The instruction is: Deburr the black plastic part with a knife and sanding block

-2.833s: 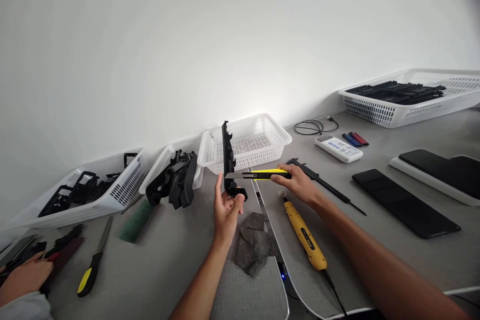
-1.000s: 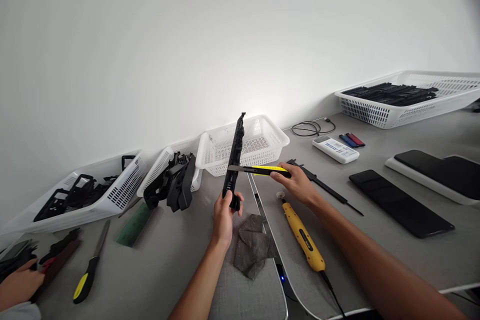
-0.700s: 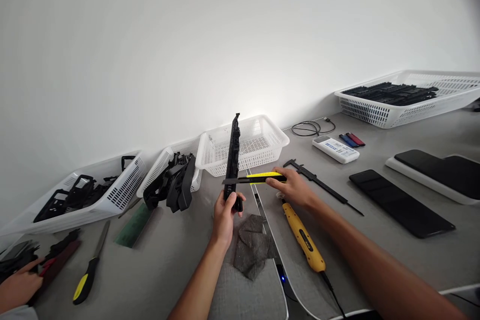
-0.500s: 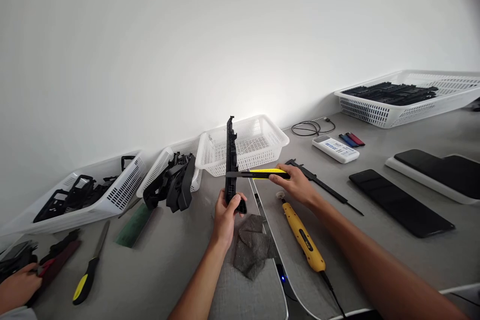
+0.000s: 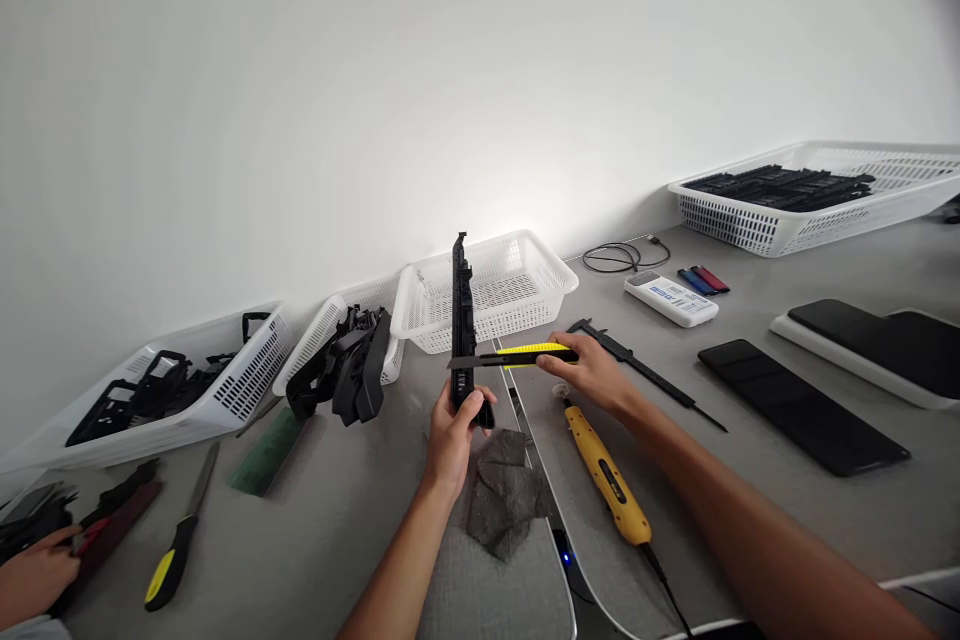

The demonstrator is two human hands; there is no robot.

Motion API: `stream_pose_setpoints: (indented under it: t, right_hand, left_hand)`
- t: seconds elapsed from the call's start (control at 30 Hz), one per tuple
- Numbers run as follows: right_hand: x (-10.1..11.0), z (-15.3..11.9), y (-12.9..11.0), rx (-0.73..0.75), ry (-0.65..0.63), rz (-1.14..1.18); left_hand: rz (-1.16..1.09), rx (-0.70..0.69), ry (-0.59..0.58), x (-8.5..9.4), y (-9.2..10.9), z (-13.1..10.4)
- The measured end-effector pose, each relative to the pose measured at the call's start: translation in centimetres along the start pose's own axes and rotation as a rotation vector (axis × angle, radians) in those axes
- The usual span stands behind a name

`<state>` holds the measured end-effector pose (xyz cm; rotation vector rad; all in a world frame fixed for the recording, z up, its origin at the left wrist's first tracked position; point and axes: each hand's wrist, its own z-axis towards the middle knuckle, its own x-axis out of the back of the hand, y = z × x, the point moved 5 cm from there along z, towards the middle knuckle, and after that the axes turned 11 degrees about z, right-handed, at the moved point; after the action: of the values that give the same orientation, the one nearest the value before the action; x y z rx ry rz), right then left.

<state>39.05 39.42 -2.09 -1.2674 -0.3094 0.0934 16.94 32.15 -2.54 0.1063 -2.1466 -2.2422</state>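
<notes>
My left hand (image 5: 452, 430) is closed round the lower end of a long black plastic part (image 5: 463, 320), which stands nearly upright. From the right, my right hand (image 5: 589, 370) grips a yellow and black utility knife (image 5: 529, 354). Its blade lies across the black part, just above my left fingers. Below my left hand is a crumpled dark cloth (image 5: 504, 495) on the table. A yellow corded rotary tool (image 5: 606, 475) and a black caliper (image 5: 637, 363) lie beneath and beside my right hand.
Behind stands a white basket (image 5: 555, 305); others hold black parts (image 5: 360, 360). At left are a yellow-black file (image 5: 180, 545), a green slab (image 5: 266, 455) and another person's hand (image 5: 37, 575). A black phone (image 5: 802, 405) and white device (image 5: 671, 298) lie right.
The knife has moved slightly down along the black part, and its blade end now tilts lower. The black part has shifted very slightly.
</notes>
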Motion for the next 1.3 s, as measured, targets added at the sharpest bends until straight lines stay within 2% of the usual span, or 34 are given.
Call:
stream_pose_setpoints:
  t: [0.1, 0.17, 0.37, 0.6, 0.83, 1.07, 1.3]
  right_hand:
    - [-0.8, -0.1, 0.0, -0.009, -0.080, 0.010]
    - [-1.0, -0.1, 0.1, -0.006, -0.085, 0.017]
    - [0.3, 0.0, 0.0, 0.016, 0.055, -0.010]
    - [-0.9, -0.1, -0.1, -0.023, -0.082, -0.007]
    - [0.6, 0.1, 0.0, 0.016, 0.078, 0.008]
    - [-0.7, -0.1, 0.1, -0.014, -0.067, -0.006]
    - [0.4, 0.1, 0.2, 0.016, 0.078, -0.025]
  left_hand:
    - [0.007, 0.019, -0.005, 0.0, -0.1, 0.0]
    - [0.002, 0.022, -0.004, -0.1, -0.1, 0.0]
    - [0.024, 0.022, 0.023, -0.1, 0.0, 0.1]
    - [0.024, -0.006, 0.059, 0.0, -0.2, 0.1]
    - [0.014, -0.015, 0.049, 0.1, 0.1, 0.1]
    - [0.012, -0.009, 0.067, 0.1, 0.1, 0.1]
    - [0.008, -0.008, 0.062, 0.2, 0.3, 0.1]
